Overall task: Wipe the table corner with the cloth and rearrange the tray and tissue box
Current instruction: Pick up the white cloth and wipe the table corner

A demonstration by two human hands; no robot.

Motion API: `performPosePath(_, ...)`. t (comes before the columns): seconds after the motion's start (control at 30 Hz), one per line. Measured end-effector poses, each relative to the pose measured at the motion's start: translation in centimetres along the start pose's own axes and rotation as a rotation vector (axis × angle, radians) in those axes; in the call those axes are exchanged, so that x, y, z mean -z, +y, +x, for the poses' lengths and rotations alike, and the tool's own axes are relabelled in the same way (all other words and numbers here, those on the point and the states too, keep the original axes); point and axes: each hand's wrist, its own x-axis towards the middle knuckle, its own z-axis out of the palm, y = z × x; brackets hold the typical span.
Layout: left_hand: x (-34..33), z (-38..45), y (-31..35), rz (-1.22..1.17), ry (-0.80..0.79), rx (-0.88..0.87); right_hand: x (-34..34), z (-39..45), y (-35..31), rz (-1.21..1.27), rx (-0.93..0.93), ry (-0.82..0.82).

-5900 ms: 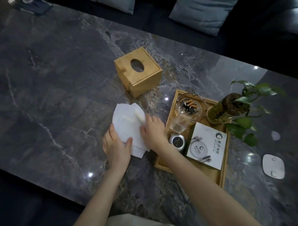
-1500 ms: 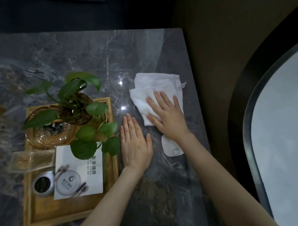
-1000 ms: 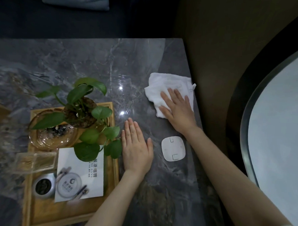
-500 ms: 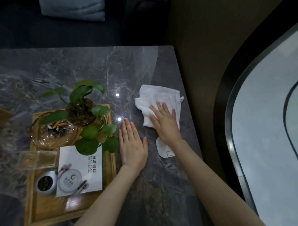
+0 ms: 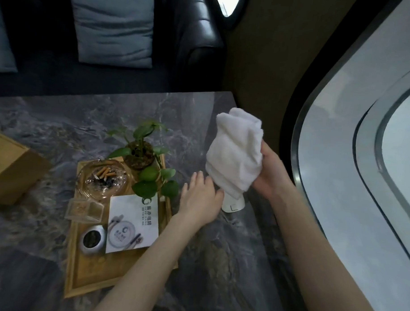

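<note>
My right hand holds the bunched white cloth up in the air above the grey marble table's far right corner. Flat on the table lies my left hand, fingers spread, between the wooden tray and the cloth. The tray carries a glass ashtray with cigarette butts, a potted green plant, a white card, a small clear box and a small round tin. At the left edge stands the wooden tissue box, partly cut off.
A small white flat device lies on the table just under the cloth, near the right edge. Behind the table is a dark sofa with blue-grey cushions. A curved pale surface with a dark rim runs along the right.
My right hand has lifted the cloth off the table corner, bunched up; before, it pressed the cloth flat and slid it there. The left hand has stayed flat by the tray.
</note>
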Motion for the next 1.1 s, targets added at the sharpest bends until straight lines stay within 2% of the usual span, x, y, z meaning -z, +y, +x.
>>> performPosePath(0.13, 5.0, -5.1, 0.6, -0.168, 0.284, -0.115, -3.0, -4.1, -1.6, 0.126, 0.078, -0.114)
performPosePath(0.27, 9.9, -9.9, -1.8, -0.585, 0.445, -0.199, -6.5, -7.3, -1.9, 0.134, 0.053, -0.263)
performPosePath(0.37, 11.5, -11.4, -5.4, -1.033, 0.422, -0.137, -9.3, -8.8, -0.7, 0.149, -0.001, -0.341)
performPosePath(0.5, 12.2, -13.8, -9.8, -1.43, 0.12, 0.024, -13.2, -9.7, 3.0, 0.17, -0.09, -0.526)
performPosePath(0.57, 11.9, -15.7, -11.8, -1.582, 0.111, 0.047, -14.8, -9.8, 5.3, 0.144, -0.159, -0.568)
performPosePath(0.63, 11.3, -17.6, -14.1, -1.6, 0.147, 0.054, -15.8, -9.7, 8.0, 0.101, -0.226, -0.568)
performPosePath(0.73, 10.5, -20.1, -18.0, -1.596, 0.077, 0.168, -17.0, -9.2, 11.8, 0.018, -0.309, -0.543)
performPosePath(0.93, 8.8, -23.6, -24.6, -1.527, 0.096, 0.276, -18.6, -7.9, 18.7, -0.137, -0.596, -0.371)
performPosePath(1.1, 9.6, -24.9, -28.9, -1.527, 0.125, 0.304, -20.8, -6.6, 20.8, -0.283, -0.636, -0.296)
